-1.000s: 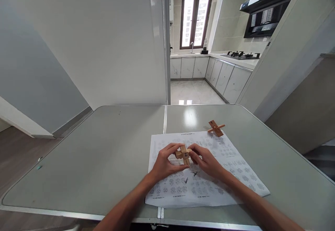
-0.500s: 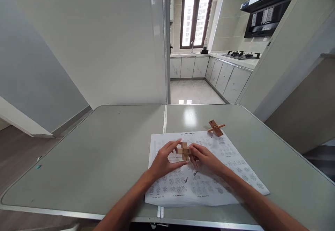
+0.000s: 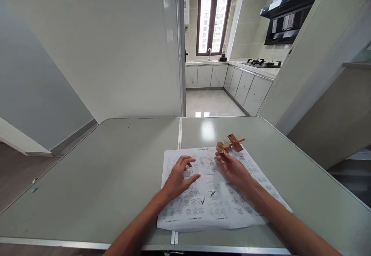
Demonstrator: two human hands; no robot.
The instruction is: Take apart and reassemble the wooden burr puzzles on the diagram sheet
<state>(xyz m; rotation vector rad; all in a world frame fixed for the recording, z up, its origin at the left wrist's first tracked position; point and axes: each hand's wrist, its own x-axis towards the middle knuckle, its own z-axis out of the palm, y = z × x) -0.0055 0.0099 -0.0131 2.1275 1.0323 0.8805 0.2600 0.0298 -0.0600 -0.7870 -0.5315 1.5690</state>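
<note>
While my right hand (image 3: 233,168) is pinching the pale wooden blocks (image 3: 223,146) near the printed sheet's (image 3: 206,176) far right corner, close by the darker crossed pieces (image 3: 232,139), my left hand (image 3: 176,176) is hovering over the sheet, fingers spread and grasping nothing. I am judging the blocks light, stiff and rather smooth, likelier to slide apart than break, so I am favouring a gentle hold around their crossing middle.

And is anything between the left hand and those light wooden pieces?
Nothing visible stands between the left hand and the light wooden pieces; only the printed sheet lies below. The right hand holds their near side.
</note>
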